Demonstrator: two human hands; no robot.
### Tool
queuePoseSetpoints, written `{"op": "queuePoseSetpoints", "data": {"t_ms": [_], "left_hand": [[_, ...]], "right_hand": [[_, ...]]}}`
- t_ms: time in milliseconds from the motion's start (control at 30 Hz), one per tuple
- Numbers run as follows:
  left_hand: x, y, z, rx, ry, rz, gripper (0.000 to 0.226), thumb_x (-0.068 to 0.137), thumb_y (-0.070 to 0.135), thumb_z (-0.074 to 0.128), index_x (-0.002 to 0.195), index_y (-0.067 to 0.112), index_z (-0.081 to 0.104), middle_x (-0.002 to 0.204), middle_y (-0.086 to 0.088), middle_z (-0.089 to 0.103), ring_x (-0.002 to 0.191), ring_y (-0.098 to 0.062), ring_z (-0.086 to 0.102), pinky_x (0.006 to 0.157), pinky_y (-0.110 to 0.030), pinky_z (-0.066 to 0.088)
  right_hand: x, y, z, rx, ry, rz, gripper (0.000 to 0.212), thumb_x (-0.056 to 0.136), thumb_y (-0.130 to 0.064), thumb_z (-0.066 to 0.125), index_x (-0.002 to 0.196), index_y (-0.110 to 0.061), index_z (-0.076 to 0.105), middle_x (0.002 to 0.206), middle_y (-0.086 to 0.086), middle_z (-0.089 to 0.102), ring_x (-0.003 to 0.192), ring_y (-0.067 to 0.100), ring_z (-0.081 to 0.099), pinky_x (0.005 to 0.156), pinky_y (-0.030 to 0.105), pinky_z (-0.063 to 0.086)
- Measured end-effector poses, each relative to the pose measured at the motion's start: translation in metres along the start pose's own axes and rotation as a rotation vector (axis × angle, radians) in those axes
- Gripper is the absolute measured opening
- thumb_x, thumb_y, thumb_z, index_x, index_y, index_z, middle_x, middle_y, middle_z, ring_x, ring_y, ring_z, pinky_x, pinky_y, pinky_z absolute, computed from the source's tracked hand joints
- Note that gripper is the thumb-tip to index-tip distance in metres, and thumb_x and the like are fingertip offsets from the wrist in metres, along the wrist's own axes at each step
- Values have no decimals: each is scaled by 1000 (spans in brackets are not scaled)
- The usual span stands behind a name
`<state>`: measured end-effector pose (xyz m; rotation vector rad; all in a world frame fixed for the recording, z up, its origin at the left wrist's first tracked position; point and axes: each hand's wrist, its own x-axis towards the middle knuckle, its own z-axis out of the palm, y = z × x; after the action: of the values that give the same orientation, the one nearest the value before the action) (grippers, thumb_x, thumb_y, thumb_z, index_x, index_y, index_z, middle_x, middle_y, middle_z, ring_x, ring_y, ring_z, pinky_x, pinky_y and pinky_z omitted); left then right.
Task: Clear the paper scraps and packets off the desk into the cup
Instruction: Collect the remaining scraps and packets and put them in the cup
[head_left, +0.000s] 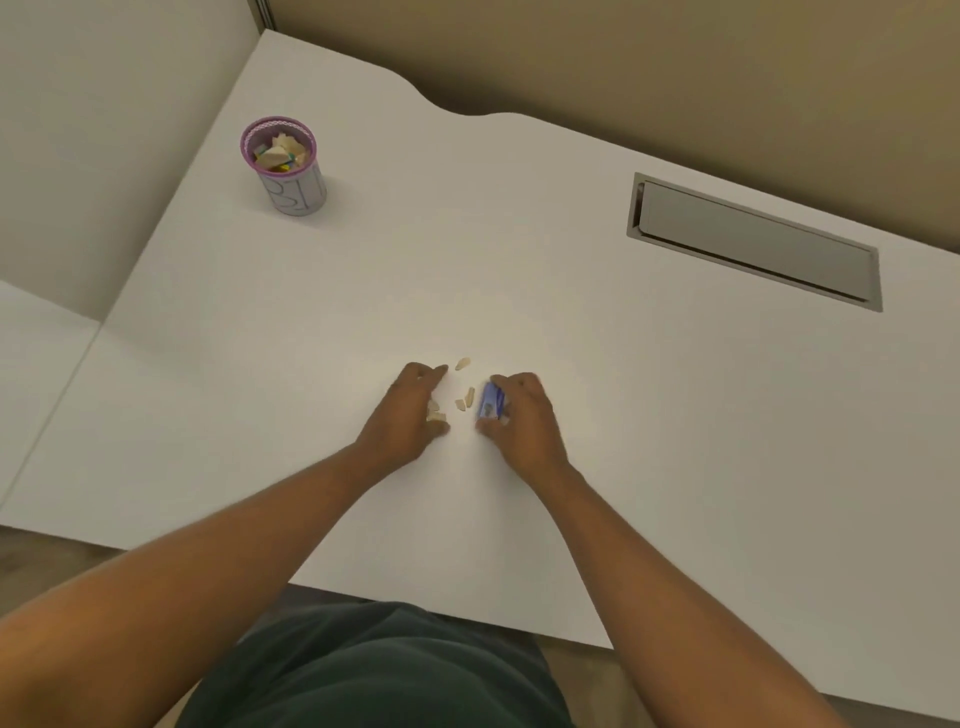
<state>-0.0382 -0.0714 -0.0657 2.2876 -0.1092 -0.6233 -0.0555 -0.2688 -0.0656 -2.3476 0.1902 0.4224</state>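
Observation:
A white cup with a purple rim (284, 165) stands far left on the white desk (623, 389), holding several paper scraps and coloured bits. Both hands rest mid-desk, facing each other. My left hand (410, 415) is curled over a few pale paper scraps (435, 410) under its fingers. My right hand (522, 421) grips a blue packet (491, 401) between fingers and thumb. Three loose pale scraps lie between the hands: one ahead (462, 363), two close together (466, 399).
A grey metal cable hatch (753, 241) is set into the desk at the right back. A partition wall runs along the desk's left and back edges. The desk's near edge is by my torso.

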Motion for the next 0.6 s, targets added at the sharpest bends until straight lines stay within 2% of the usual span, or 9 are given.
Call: {"op": "queuePoseSetpoints", "data": {"t_ms": [67,167,267,333,400,500,600], "left_hand": [[1,-7,-4,-58,76,-12,77,86,11,82,155,15,47,136,-4,49,107,-24,61,94,-40,57],[-1,-26,-11,-4,140,14,78,83,20,87,152,17,50,139,-2,47,106,-26,60,87,-39,57],[0,-34,-12,39,67,-2,87,81,24,89,156,18,44,147,0,41,117,-25,53,92,-41,56],[3,-31,-9,21,14,21,93,79,23,90,158,21,40,147,1,41,111,-21,52,89,-35,54],[7,-25,-3,-34,-28,67,98,77,17,91,160,23,38,142,2,46,98,-14,52,87,-33,53],[11,-18,0,-167,-27,83,100,75,6,91,159,25,40,132,8,54,89,-5,55,87,-33,57],[10,-23,-6,-272,57,50,95,73,3,92,154,25,47,123,6,65,92,-11,63,84,-27,62]], "right_hand": [[2,15,-16,-33,80,38,59,81,-15,81,135,-17,59,118,-6,48,96,10,56,77,4,36],[2,38,-36,-145,86,69,58,80,-12,80,134,-15,60,121,-2,49,104,18,59,81,16,40],[4,44,-47,-180,-34,48,67,79,-12,82,140,-14,54,128,1,47,114,24,54,88,25,48],[11,34,-51,-307,-62,-11,81,76,-24,86,147,-17,47,138,0,44,122,26,46,98,34,49],[19,16,-50,-460,-22,-126,84,77,-33,84,149,-18,45,145,2,43,123,29,43,104,39,44],[30,-15,-34,-446,-32,-337,59,94,-12,63,150,-12,44,149,9,44,128,33,45,105,41,45],[38,-31,-12,-515,-173,-384,62,95,3,47,155,-7,33,161,10,30,142,32,33,108,40,45]]}}
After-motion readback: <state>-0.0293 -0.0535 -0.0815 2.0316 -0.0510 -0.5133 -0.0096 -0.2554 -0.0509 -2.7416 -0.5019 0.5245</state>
